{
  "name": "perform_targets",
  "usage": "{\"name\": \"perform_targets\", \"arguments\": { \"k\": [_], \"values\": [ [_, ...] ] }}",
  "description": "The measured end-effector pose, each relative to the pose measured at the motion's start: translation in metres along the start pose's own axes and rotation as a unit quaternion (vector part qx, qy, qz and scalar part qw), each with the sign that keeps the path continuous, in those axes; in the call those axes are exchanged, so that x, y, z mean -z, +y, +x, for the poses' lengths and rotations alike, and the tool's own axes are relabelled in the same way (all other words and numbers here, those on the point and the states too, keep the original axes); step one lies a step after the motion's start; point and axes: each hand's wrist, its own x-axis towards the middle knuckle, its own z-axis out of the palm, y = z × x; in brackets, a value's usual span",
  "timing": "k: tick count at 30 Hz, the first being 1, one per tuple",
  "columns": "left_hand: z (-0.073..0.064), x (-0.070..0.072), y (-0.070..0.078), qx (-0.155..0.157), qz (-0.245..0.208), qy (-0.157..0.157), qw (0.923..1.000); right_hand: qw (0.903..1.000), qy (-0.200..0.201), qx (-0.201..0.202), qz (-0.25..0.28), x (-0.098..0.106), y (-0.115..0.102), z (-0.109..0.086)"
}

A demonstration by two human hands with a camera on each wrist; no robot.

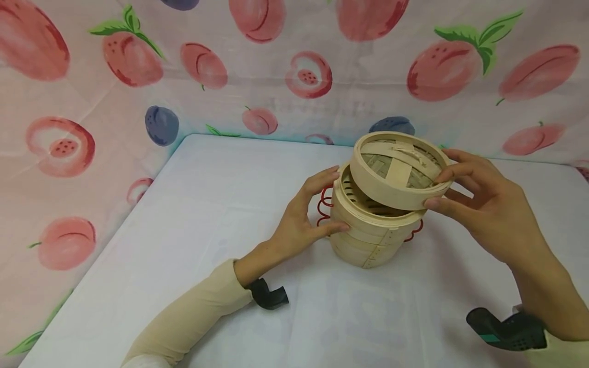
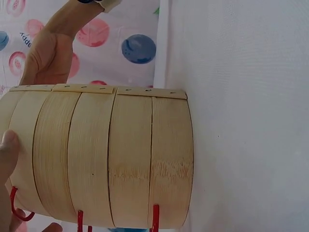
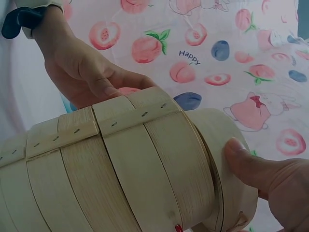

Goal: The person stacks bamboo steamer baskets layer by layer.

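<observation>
A round bamboo steamer (image 1: 356, 245) of stacked tiers stands upright, with red loops (image 1: 324, 205) on its sides. My left hand (image 1: 301, 217) grips its left side near the top, thumb in front and fingers toward the far rim. My right hand (image 1: 494, 204) pinches the rim of the woven bamboo lid (image 1: 375, 188). That lid sits tilted and shifted right over the mouth, its right side raised, so part of the slatted floor (image 1: 352, 193) inside shows. In the right wrist view, my right thumb (image 3: 241, 157) presses the lid's side wall.
The steamer stands on a white-covered table (image 1: 221, 204), toward its back right. Behind and to the left hangs a fruit-printed cloth (image 1: 257, 66). Black devices (image 1: 269, 296) are strapped at both wrists.
</observation>
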Motion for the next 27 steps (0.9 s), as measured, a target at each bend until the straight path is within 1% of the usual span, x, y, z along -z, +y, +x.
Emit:
{"name": "perform_targets", "arguments": {
  "k": [4, 11, 15, 18, 23, 27],
  "values": [
    [0.0008, 0.0000, 0.0023, 0.000, -0.010, 0.002, 1.0000, 1.0000, -0.003, 0.009, 0.003, -0.0002, -0.0011, 0.0002],
    [0.0001, -0.0003, 0.0042, 0.015, -0.039, 0.003, 0.9991, 0.9994, -0.011, 0.018, 0.026, -0.0008, -0.0025, -0.0005],
    [-0.0008, -0.0002, 0.0039, 0.024, -0.042, 0.003, 0.9988, 0.9995, -0.011, 0.021, 0.022, -0.0021, -0.0023, -0.0006],
    [-0.0013, -0.0003, 0.0038, 0.026, -0.034, 0.006, 0.9991, 0.9995, -0.012, 0.022, 0.018, -0.0028, -0.0020, -0.0006],
    [-0.0014, -0.0007, 0.0054, 0.025, -0.019, 0.010, 0.9994, 0.9976, -0.016, 0.036, 0.058, -0.0038, -0.0011, -0.0012],
    [-0.0017, -0.0007, 0.0079, 0.029, -0.015, 0.010, 0.9994, 0.9942, -0.021, 0.048, 0.094, -0.0051, 0.0011, -0.0014]
  ]
}}
